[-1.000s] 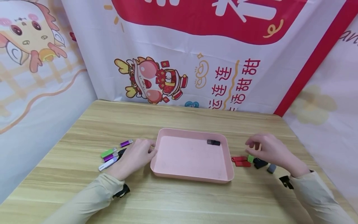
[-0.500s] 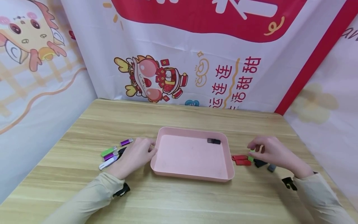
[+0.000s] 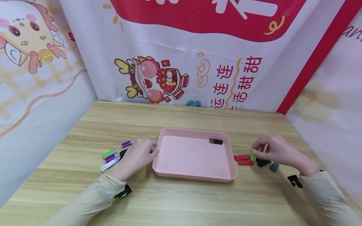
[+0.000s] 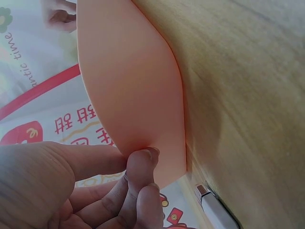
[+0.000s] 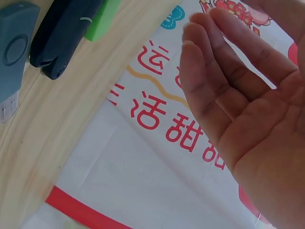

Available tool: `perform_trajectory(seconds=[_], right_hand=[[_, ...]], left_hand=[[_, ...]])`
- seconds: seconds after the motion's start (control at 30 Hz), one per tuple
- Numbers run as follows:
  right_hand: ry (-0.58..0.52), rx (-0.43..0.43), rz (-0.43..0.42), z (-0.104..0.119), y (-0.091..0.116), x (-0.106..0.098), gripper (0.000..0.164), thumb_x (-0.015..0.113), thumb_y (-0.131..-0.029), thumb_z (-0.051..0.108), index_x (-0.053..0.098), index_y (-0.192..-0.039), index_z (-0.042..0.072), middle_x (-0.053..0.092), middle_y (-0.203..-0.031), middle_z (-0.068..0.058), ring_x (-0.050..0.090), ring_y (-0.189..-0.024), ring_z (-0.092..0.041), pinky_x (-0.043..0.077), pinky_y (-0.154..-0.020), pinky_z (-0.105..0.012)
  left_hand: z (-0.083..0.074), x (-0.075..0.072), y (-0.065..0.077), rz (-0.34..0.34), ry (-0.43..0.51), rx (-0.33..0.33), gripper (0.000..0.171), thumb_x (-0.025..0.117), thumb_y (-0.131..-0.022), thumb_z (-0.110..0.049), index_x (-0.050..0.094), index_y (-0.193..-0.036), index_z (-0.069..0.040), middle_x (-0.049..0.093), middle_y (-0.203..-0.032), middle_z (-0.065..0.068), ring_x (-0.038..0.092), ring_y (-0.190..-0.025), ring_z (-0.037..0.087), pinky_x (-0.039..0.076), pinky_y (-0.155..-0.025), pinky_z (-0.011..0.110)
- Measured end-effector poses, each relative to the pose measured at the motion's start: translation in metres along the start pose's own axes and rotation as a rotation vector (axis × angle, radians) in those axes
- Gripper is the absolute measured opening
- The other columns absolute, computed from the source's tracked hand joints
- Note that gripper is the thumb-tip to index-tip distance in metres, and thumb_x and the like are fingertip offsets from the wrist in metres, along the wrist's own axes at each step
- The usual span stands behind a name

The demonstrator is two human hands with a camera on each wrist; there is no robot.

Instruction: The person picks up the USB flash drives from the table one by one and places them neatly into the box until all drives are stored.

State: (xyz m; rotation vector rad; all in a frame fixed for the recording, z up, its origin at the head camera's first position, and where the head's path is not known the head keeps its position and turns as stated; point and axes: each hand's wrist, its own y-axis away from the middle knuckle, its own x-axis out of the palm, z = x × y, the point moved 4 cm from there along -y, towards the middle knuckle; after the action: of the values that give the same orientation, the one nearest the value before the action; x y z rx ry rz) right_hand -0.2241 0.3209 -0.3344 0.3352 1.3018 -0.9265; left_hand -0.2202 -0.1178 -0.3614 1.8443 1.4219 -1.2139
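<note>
A shallow pink tray [image 3: 192, 157] sits mid-table, with one black USB stick [image 3: 216, 141] inside at its far right corner. My left hand [image 3: 139, 155] pinches the tray's left wall between thumb and curled index finger, seen close in the left wrist view. My right hand [image 3: 275, 153] hovers over the right-hand pile, its fingers gently bent, beside a green USB stick [image 3: 254, 155]. In the right wrist view nothing shows between the fingers of the right hand [image 5: 248, 105]; the thumb tip is out of frame. Black USB sticks [image 5: 62, 38] and a grey-blue one [image 5: 16, 43] lie below.
Red USB sticks [image 3: 245, 162] lie just right of the tray. Left of my left hand are a purple USB stick [image 3: 128, 143], a green one [image 3: 110, 153] and a white one [image 3: 109, 164], partly with others. Printed cloths [image 3: 175, 40] hang behind the wooden table [image 3: 181, 204].
My right hand has come down slightly over the green USB stick, its thumb and fingers drawing nearer to it. My left hand and the tray stay in place.
</note>
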Motion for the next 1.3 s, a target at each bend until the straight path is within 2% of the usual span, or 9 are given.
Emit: perform_trajectory(seconds=[0.13, 0.3, 0.6, 0.97, 1.03, 1.3], right_hand=[[-0.031, -0.011, 0.044, 0.001, 0.0, 0.001, 0.018, 0.085, -0.074, 0.009, 0.072, -0.085, 0.016, 0.062, -0.079, 0.012, 0.058, -0.067, -0.005, 0.053, -0.054, -0.029], [-0.063, 0.018, 0.137, 0.0, -0.001, 0.005, 0.017, 0.085, -0.076, 0.013, 0.072, -0.087, 0.016, 0.065, -0.082, 0.008, 0.061, -0.069, -0.012, 0.053, -0.058, -0.032], [-0.067, 0.072, 0.253, -0.003, -0.002, 0.011, 0.015, 0.084, -0.079, 0.024, 0.073, -0.087, 0.018, 0.065, -0.082, 0.009, 0.062, -0.071, -0.011, 0.053, -0.062, -0.032], [-0.054, 0.043, 0.273, -0.005, -0.002, 0.02, 0.014, 0.084, -0.077, 0.018, 0.072, -0.085, 0.018, 0.063, -0.081, 0.01, 0.06, -0.071, -0.01, 0.051, -0.063, -0.03], [-0.051, 0.027, 0.265, -0.005, -0.002, 0.021, 0.015, 0.085, -0.076, 0.016, 0.072, -0.084, 0.018, 0.062, -0.08, 0.011, 0.059, -0.07, -0.009, 0.051, -0.062, -0.03], [-0.038, -0.006, 0.25, -0.004, 0.0, 0.025, 0.017, 0.085, -0.073, 0.012, 0.072, -0.083, 0.018, 0.062, -0.079, 0.013, 0.058, -0.069, -0.008, 0.05, -0.06, -0.031]], left_hand=[[0.001, -0.001, 0.0, 0.003, -0.005, 0.005, 0.01, 0.064, -0.093, -0.013, 0.072, -0.093, -0.007, 0.053, -0.061, -0.006, 0.045, -0.052, 0.01, 0.036, -0.044, 0.027], [0.001, -0.001, 0.0, 0.002, -0.008, 0.003, 0.01, 0.064, -0.093, -0.013, 0.072, -0.095, -0.006, 0.053, -0.062, -0.006, 0.045, -0.052, 0.01, 0.036, -0.045, 0.027], [0.002, -0.001, 0.001, 0.004, -0.003, -0.008, 0.013, 0.064, -0.093, -0.012, 0.072, -0.1, -0.005, 0.054, -0.062, -0.006, 0.045, -0.052, 0.01, 0.036, -0.045, 0.027], [0.003, -0.001, 0.001, -0.001, -0.013, -0.007, 0.012, 0.064, -0.093, -0.013, 0.073, -0.096, -0.006, 0.056, -0.063, -0.006, 0.045, -0.051, 0.009, 0.036, -0.044, 0.027], [0.002, -0.001, 0.001, -0.01, -0.009, -0.006, 0.014, 0.065, -0.092, -0.013, 0.073, -0.098, -0.004, 0.06, -0.068, -0.005, 0.045, -0.05, 0.009, 0.036, -0.044, 0.027], [0.001, 0.001, 0.0, -0.003, -0.001, -0.009, 0.016, 0.065, -0.093, -0.012, 0.073, -0.103, -0.003, 0.06, -0.068, -0.005, 0.045, -0.049, 0.009, 0.035, -0.043, 0.027]])
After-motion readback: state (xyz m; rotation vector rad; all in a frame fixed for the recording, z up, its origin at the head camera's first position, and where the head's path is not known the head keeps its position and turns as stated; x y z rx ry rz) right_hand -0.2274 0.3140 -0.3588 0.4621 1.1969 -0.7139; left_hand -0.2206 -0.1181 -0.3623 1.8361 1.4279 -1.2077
